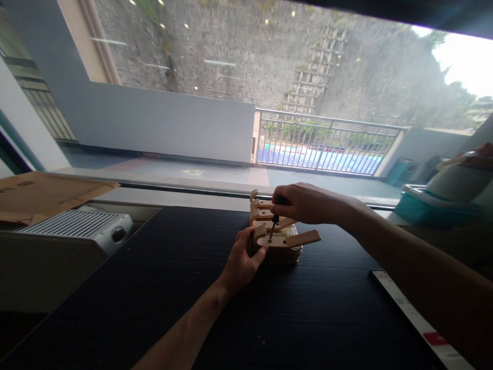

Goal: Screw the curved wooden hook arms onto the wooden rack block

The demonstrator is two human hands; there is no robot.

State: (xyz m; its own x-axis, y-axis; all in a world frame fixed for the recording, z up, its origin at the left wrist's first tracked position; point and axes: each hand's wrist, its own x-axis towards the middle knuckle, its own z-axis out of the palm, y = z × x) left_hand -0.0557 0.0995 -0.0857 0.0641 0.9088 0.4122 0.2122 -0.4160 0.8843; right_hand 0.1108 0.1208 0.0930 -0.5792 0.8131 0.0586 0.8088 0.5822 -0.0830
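Observation:
Several wooden hooks (304, 238) lie in a row across a light-coloured block (290, 255) on the black table. My right hand (298, 201) is closed around the dark handle of a screwdriver (275, 218), which leans slightly. Its tip meets a hole near the curled end of the closest hook. My left hand (242, 257) grips the near left corner of the block and that hook's curled end, thumb in front and fingers behind. Another dark hole shows in the same hook, right of the screwdriver tip. The far hooks are partly covered by my right hand.
The black table (185, 288) reaches up to a window. At the right edge lies a white strip (412, 313) with a red mark. A sheet of brown cardboard (50, 192) rests on a white radiator (84, 231) at left. A teal bin (427, 205) stands at far right.

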